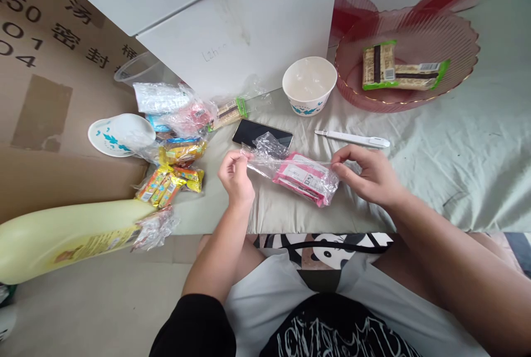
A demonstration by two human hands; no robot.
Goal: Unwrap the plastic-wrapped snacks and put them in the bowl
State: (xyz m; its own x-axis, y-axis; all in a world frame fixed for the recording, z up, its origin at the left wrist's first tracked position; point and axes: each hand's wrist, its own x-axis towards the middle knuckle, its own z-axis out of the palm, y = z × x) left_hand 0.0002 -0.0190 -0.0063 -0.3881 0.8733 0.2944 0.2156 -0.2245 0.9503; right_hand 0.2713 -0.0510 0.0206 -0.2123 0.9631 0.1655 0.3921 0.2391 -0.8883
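We pinch a clear bag (264, 167) with left hand (238, 175) and right hand (367, 175), top stretched taut; pink package (305, 177) inside, near middle. Far right: pink bowl (415, 26) holds green-edged snack packs (396, 73). Cloth (427, 163) spreads right, its near edge close to the bag.

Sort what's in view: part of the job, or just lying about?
In the job: clear wrap, pinched by left hand and right hand; pink pack inside it.

Apparently just lying about: phone, cutter, upright paper bowl, pink basin, yellow bottle.

Cardboard (95, 108) “50”, white box (265, 30) perhaps “L2h”
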